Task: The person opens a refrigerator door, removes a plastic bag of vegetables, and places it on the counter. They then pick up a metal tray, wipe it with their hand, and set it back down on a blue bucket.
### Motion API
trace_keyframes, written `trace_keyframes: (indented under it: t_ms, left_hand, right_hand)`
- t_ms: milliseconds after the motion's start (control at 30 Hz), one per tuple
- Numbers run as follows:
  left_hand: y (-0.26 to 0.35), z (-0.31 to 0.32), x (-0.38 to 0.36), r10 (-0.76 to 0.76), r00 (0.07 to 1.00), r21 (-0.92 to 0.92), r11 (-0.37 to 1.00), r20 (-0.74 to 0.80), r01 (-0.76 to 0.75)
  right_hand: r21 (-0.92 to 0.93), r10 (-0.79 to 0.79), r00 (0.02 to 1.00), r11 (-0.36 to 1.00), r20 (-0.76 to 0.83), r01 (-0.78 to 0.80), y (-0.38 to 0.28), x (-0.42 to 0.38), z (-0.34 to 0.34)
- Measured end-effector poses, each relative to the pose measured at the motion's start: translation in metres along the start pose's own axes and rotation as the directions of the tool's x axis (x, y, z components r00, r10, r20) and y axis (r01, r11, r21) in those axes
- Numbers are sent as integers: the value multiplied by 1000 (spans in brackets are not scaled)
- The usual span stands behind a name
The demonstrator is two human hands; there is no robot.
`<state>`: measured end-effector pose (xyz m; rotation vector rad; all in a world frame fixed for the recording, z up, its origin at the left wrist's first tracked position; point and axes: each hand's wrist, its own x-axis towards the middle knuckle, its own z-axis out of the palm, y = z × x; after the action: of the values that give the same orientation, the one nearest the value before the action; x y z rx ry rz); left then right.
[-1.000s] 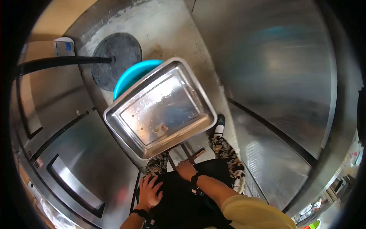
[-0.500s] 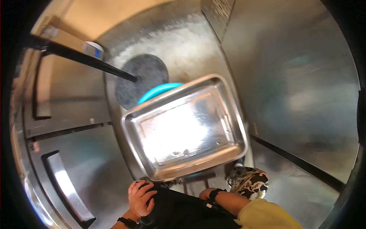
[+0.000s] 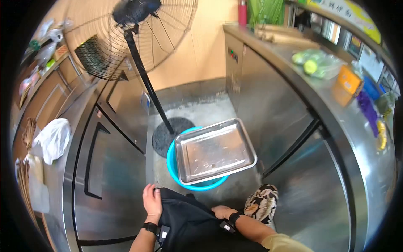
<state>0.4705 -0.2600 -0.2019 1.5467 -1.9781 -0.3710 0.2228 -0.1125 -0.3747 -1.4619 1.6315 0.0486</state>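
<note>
My left hand rests at the left edge of the black apron, its fingers stretched upward and a little apart. On the apron's right side lies my right hand, its fingers too hidden and blurred to make out. Both wrists wear black bands. In front of my hands, touching neither, an empty metal tray sits tilted on top of a turquoise basin on the floor.
A standing fan has its round base behind the basin. Steel cabinets flank both sides. The right counter bears bagged green vegetables and an orange box. A white plastic bag lies on the left counter.
The view has tilted up and widened, showing the fan head and countertops. The tray appears smaller and lower, with more of the basin visible. My left hand's fingers are less spread.
</note>
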Motion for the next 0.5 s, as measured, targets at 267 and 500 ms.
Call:
trace_keyframes:
  t_ms: [267,500]
  left_hand:
    - [-31,-25,-26,-177,984,14,984,20,177]
    - [-157,36,-46,-190,980,-343,919,52,196]
  right_hand:
    - [360,249,312,853,-917,377,27,-105,-151]
    - [59,77,110,985,-991,-161,-15,-166,-132]
